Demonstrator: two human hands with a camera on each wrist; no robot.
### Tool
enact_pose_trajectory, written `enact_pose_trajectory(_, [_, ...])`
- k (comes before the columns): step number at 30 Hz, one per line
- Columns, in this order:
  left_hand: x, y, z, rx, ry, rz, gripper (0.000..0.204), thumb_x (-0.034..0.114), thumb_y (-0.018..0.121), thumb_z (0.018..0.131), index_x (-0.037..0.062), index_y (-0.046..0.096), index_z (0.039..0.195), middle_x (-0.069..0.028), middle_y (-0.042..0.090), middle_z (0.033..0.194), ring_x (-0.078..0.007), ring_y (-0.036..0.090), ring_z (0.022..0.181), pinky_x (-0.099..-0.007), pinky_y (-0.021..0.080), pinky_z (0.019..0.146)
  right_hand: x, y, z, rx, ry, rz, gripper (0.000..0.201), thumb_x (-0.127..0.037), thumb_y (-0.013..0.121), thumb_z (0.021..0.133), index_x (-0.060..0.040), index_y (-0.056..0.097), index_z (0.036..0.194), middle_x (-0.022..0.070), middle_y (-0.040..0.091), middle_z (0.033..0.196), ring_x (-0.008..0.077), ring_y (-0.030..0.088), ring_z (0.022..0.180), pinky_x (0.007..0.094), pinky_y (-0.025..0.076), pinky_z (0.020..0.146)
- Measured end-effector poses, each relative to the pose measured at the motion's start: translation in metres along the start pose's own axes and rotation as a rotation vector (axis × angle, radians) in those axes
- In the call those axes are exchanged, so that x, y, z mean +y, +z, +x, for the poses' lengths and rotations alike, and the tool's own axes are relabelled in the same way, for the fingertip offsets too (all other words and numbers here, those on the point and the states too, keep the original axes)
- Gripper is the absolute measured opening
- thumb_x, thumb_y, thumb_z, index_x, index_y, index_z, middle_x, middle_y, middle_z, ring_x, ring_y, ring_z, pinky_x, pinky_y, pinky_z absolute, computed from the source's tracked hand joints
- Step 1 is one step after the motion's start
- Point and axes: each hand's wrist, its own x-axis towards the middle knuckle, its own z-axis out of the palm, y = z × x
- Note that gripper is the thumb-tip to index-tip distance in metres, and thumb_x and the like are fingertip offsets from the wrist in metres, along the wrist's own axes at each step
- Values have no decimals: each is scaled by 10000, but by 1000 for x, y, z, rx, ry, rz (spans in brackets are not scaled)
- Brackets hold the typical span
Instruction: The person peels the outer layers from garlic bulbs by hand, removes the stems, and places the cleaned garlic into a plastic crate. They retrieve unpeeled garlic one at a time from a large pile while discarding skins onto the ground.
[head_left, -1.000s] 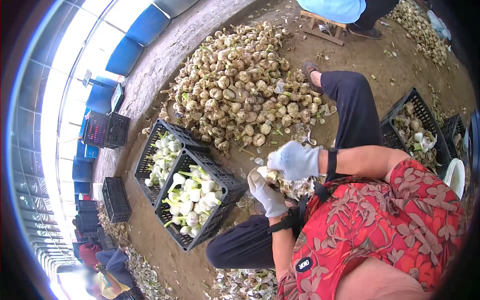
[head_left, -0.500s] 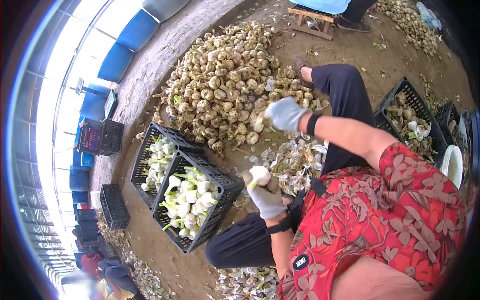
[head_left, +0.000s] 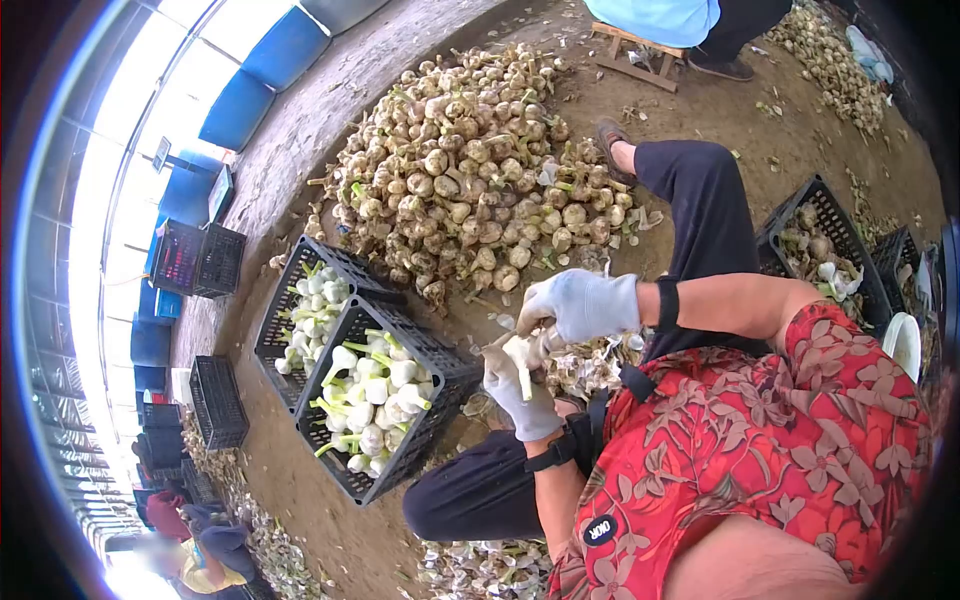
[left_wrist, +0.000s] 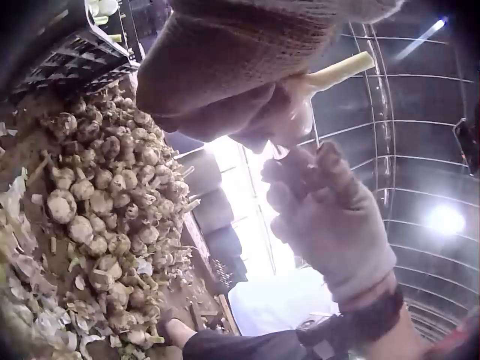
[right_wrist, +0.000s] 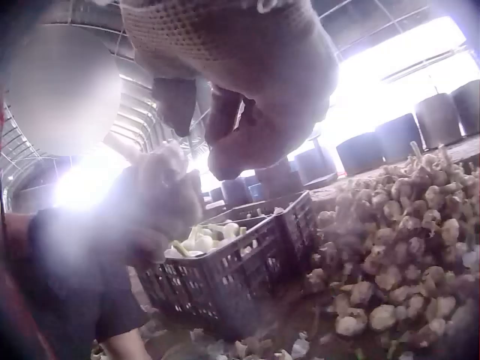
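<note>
My gloved left hand [head_left: 523,402] grips a whitish garlic bulb [head_left: 519,352] with its cut green-white stem pointing toward my body. In the left wrist view the bulb [left_wrist: 294,109] shows smooth and pale beneath the glove's fingers. Beside it, my gloved right hand [head_left: 583,306] has its fingers curled at the bulb's far end. There they pinch at a thin flap of garlic skin [left_wrist: 279,151], mostly hidden by the fingertips. In the right wrist view the right hand [right_wrist: 259,82] is seen close up, thumb and fingers bent together.
A large heap of unpeeled garlic [head_left: 450,180] lies ahead. Left of my hands, a black crate [head_left: 425,440] and a second crate [head_left: 275,350] hold peeled bulbs. Loose skins [head_left: 485,570] litter the ground near my leg. Another person [head_left: 655,20] sits beyond the heap.
My right hand swung out toward the heap half a second ago, leaving the bulb in my left hand, then came back to it. The bulb's stem now points toward my body.
</note>
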Motion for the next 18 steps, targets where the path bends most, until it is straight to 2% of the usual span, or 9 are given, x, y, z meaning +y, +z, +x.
enact_pose_trajectory(3, [-2, -1, 0, 30, 46, 100, 531, 515, 529, 947, -7, 623, 947, -6, 581, 667, -43, 456, 484, -176, 305, 414, 1, 3, 1, -74, 105, -104, 254, -185, 691, 737, -85, 701, 970, 85, 659, 939, 302, 647, 834, 370, 517, 718])
enact_pose_trajectory(4, [-2, -2, 0, 29, 66, 138, 519, 501, 538, 948, -10, 627, 933, -8, 589, 668, -47, 476, 498, -176, 327, 427, 0, 5, 0, -48, 64, -187, 224, -198, 661, 754, -87, 705, 943, 84, 657, 926, 304, 649, 792, 370, 517, 677])
enact_pose_trajectory(7, [-10, 3, 2, 80, 168, 207, 504, 480, 569, 939, -18, 636, 905, -20, 609, 679, -75, 541, 557, -189, 395, 481, -11, 8, 3, -159, 131, -464, 200, -201, 656, 758, -80, 705, 909, 96, 654, 914, 297, 654, 782, 380, 516, 667])
enact_pose_trajectory(8, [-7, 1, 2, 50, 124, 228, 492, 460, 583, 938, -29, 634, 917, -28, 623, 713, -102, 578, 603, -210, 433, 517, -11, 10, 3, -149, 131, -465, 200, -197, 649, 761, -71, 702, 907, 103, 657, 902, 302, 655, 786, 382, 516, 670])
enact_pose_trajectory(10, [-6, -1, 5, 3, 56, 156, 483, 453, 585, 938, -27, 635, 930, -28, 628, 728, -94, 576, 603, -205, 425, 508, -6, 14, 5, -123, 131, -472, 200, -188, 636, 767, -53, 695, 902, 118, 663, 877, 310, 655, 795, 388, 514, 677])
enact_pose_trajectory(15, [0, -19, 17, -168, -174, -51, 467, 419, 512, 979, -17, 588, 1126, -41, 652, 814, -103, 601, 622, -206, 465, 527, 18, 20, 5, 62, 392, 165, 254, -159, 589, 743, 10, 664, 917, 228, 649, 795, 372, 647, 799, 417, 502, 691])
enact_pose_trajectory(16, [-2, -16, 15, -188, -190, -316, 441, 345, 498, 979, -24, 548, 1216, -66, 647, 894, -132, 583, 666, -248, 460, 581, 11, 19, 4, 105, 454, 245, 249, -153, 584, 747, 14, 661, 914, 230, 649, 797, 372, 646, 799, 417, 502, 694])
enact_pose_trajectory(17, [-5, -12, 15, -161, -178, -339, 432, 348, 499, 975, -8, 546, 1217, -80, 637, 969, -154, 589, 767, -270, 476, 660, 7, 19, 4, 149, 514, 326, 245, -148, 579, 750, 18, 658, 911, 231, 649, 798, 372, 645, 799, 417, 501, 696])
enact_pose_trajectory(18, [-9, -9, 14, -132, -167, -362, 424, 350, 500, 971, 8, 545, 1218, -93, 627, 1043, -177, 596, 867, -293, 493, 739, 6, 23, 2, 209, 476, 258, 217, -149, 586, 771, 18, 642, 898, 217, 635, 802, 367, 642, 781, 418, 497, 677])
